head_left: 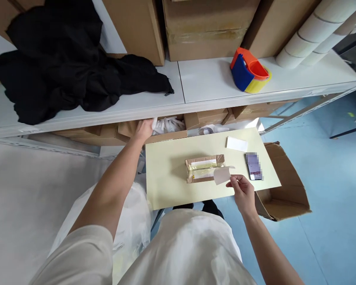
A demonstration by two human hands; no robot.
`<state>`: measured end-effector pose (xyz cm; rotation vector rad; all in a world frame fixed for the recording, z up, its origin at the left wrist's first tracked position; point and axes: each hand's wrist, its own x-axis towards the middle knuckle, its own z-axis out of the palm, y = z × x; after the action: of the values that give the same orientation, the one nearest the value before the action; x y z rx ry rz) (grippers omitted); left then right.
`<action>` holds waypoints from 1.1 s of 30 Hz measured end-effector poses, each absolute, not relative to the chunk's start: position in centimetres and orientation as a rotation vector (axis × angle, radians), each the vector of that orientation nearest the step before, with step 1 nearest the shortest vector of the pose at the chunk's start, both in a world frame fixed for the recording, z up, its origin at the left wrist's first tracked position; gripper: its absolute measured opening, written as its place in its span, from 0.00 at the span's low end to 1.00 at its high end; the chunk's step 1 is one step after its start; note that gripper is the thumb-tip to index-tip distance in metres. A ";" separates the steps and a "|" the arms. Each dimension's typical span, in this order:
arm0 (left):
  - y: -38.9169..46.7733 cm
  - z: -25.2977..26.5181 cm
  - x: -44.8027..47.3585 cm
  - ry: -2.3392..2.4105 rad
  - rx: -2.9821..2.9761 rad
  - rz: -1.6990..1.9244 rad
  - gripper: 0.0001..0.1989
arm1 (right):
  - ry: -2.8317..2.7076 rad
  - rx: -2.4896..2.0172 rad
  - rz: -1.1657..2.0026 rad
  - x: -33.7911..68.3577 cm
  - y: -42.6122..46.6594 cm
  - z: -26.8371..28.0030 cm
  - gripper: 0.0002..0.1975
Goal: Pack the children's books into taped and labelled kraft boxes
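My right hand [242, 192] pinches a small, curled white label [222, 175] between thumb and fingers, over the right end of a small cardboard box [204, 169]. That box lies on a cream-coloured board and has clear tape and white and yellowish strips across its top. Under the shelf edge, my left hand [144, 130] reaches to an open carton [166, 137] filled with crumpled white pieces [169, 124]. Its fingers are closed beside a bit of white, partly hidden; what they hold is not clear.
A phone [254, 166] and a white rectangular card [236, 144] lie on the board [166, 190]. On the shelf are black cloth [68, 59], a tape dispenser [249, 72] and white rolls [302, 39]. An open carton [287, 190] stands right, a white plastic bag [130, 221] left.
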<state>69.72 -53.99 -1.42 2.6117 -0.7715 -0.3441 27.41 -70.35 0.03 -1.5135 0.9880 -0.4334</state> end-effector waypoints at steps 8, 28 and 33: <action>-54.8 3.4 58.1 -0.984 2.404 -0.418 0.29 | 0.768 -1.443 -0.387 29.6 -71.0 1.8 0.13; -57.7 5.8 38.4 -0.383 1.895 -0.390 0.08 | 0.629 -1.720 -0.505 28.3 -76.3 1.9 0.21; -57.3 4.8 38.4 -0.210 1.780 -0.546 0.11 | 0.645 -1.609 -0.320 28.7 -77.7 0.0 0.16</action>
<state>38.44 -57.26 4.76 1.7804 -0.2096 -0.5460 28.73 -77.72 -0.02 -1.6089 0.6446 -0.3201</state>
